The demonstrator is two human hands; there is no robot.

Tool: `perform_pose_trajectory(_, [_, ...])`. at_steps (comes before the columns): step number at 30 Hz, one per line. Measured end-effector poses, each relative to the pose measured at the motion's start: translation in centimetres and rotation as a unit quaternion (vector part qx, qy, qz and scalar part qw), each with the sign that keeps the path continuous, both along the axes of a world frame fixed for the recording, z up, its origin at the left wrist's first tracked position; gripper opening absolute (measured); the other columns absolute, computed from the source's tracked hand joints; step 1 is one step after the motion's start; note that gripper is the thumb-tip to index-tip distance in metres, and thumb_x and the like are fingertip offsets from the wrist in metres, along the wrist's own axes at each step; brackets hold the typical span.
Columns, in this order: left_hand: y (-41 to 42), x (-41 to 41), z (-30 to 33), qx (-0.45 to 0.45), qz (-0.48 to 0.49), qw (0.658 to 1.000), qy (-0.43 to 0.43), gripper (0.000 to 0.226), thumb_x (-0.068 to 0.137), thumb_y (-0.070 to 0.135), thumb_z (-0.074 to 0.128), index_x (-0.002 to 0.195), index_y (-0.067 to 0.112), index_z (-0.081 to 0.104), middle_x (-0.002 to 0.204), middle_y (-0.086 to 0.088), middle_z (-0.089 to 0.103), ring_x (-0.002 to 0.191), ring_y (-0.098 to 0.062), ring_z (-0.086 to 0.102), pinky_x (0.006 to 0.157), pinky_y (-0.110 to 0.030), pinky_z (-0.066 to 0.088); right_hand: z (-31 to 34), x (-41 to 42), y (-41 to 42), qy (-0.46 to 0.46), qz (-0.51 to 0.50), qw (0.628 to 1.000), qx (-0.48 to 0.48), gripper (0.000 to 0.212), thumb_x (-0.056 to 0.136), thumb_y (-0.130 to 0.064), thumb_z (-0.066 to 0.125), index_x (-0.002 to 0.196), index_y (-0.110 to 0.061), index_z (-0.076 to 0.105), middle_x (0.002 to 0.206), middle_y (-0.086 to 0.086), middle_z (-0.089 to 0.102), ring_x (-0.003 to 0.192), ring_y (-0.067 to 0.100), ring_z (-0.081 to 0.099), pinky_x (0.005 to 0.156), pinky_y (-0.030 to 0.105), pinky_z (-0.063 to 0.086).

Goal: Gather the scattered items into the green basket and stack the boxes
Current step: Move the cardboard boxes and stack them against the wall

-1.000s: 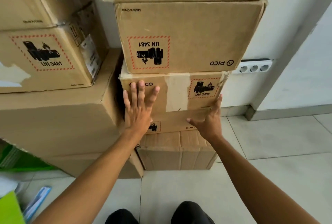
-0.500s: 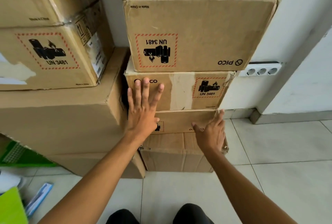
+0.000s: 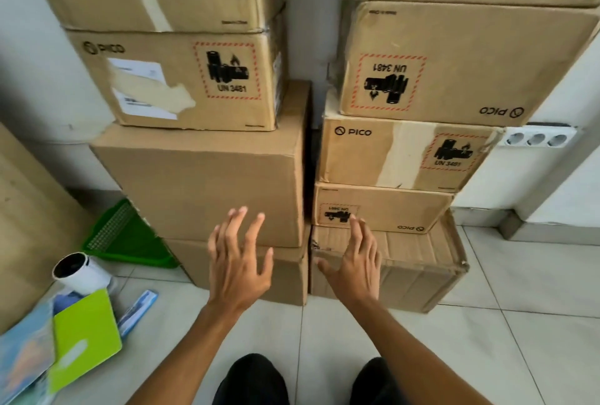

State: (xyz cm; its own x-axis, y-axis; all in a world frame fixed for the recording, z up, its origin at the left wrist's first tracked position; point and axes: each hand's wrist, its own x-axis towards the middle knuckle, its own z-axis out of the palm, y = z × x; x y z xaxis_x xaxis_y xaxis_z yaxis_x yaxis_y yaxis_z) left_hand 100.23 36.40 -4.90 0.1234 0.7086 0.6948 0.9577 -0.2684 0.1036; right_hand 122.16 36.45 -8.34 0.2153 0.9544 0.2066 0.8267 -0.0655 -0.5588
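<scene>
Two stacks of brown cardboard boxes stand against the wall. The left stack has a big plain box [image 3: 207, 184] in its middle; the right stack has a small PICO box [image 3: 386, 208] above a crumpled bottom box [image 3: 415, 262]. My left hand [image 3: 238, 262] hovers open in front of the left stack, fingers spread, holding nothing. My right hand [image 3: 355, 262] is open in front of the crumpled box. The green basket [image 3: 126, 239] lies tilted on the floor, wedged behind the left stack. Scattered items lie at lower left: a white cylinder [image 3: 79, 271], a lime-green notebook [image 3: 84, 339], a blue packet [image 3: 138, 310].
A white socket strip [image 3: 537, 138] is on the wall right of the stacks. A wooden panel [image 3: 26, 226] stands at far left. Light floor tiles [image 3: 487, 356] stretch to the right. My dark shoes [image 3: 256, 378] show at the bottom edge.
Both hands have come off the right stack's boxes and dropped lower, now free in the air. The view has swung left and down, bringing the basket and scattered items into sight.
</scene>
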Motion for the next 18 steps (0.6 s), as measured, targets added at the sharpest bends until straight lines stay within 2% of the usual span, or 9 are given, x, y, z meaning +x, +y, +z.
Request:
perform_pose_trajectory(3, [0.2,-3.7,-1.4,-0.077,0.034,0.996,0.043,0.101,0.073,0.045,0.076,0.154,0.021,0.022,0.161,-0.017,0.011,0.148,-0.034,0.014,0.117,-0.052,0.007,-1.5,-3.2,0.1,-0.024,0.0,0.999,-0.029,0.128,0.073,-0.071,0.069,0.154,-0.03,-0.021,0.166,0.006,-0.001,0.152,0.023,0.003,0.123,0.041,0.009])
perform_pose_trajectory(5, [1.1,-4.7,-2.6,-0.11,0.041,0.99,0.077,0.116,0.063,0.051,0.083,0.155,0.024,0.017,0.162,-0.019,0.004,0.149,-0.037,0.008,0.115,-0.058,0.012,-2.6,-5.1,0.4,-0.045,-0.016,0.998,-0.038,0.134,0.067,-0.074,0.072,0.152,-0.032,-0.023,0.166,0.01,0.003,0.152,0.027,0.008,0.121,0.043,0.011])
perform_pose_trajectory(8, [2.9,-4.7,-4.6,-0.125,0.044,0.986,0.1,0.13,0.052,0.058,0.087,0.155,0.024,0.014,0.161,-0.021,0.001,0.148,-0.039,0.007,0.114,-0.06,0.014,-4.6,-6.6,1.3,-0.063,-0.049,0.997,-0.02,0.139,0.051,-0.068,0.085,0.156,-0.027,0.004,0.161,0.017,0.024,0.146,0.034,0.027,0.115,0.051,0.026])
perform_pose_trajectory(14, [5.7,-3.5,-9.0,-0.083,0.052,0.992,0.074,0.125,0.059,0.063,0.08,0.155,0.025,0.01,0.161,-0.021,-0.002,0.149,-0.038,0.003,0.117,-0.055,0.003,-7.9,-5.7,3.4,-0.086,-0.081,0.993,-0.03,0.128,0.052,-0.074,0.081,0.154,-0.023,0.023,0.159,0.01,0.03,0.148,0.031,0.02,0.12,0.048,0.015])
perform_pose_trajectory(18, [7.3,-2.4,-10.7,-0.036,0.044,0.998,0.036,0.127,0.059,0.055,0.085,0.156,0.029,0.006,0.162,-0.019,-0.003,0.149,-0.038,0.004,0.118,-0.056,0.002,-7.7,-4.2,5.5,-0.101,-0.07,0.992,-0.025,0.113,0.046,-0.073,0.084,0.14,-0.021,0.049,0.143,0.001,0.05,0.137,0.026,0.036,0.112,0.044,0.031])
